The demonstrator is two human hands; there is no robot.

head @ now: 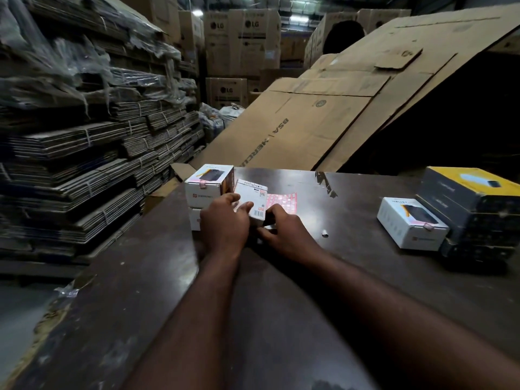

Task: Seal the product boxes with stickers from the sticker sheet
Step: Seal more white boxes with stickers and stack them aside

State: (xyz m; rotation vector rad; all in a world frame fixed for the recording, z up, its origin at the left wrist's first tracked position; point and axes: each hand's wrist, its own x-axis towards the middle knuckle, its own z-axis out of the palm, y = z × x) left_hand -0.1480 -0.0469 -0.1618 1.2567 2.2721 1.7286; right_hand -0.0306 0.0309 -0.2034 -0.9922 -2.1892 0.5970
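Box (251,199): tilted on table (351,198), gripped by left hand (223,222) and right hand (285,233); near face hidden. Sticker sheet (284,202): flat just behind, near edge covered. Stack (206,182) beside: lower box mostly hidden.

A: What sits behind the left hand (225,225)?
B: A lower white box (194,220), mostly covered.
A: And the sticker sheet (284,202)?
B: Its near edge hides behind the held box (251,199). The dark stack (475,212) runs off the right edge.
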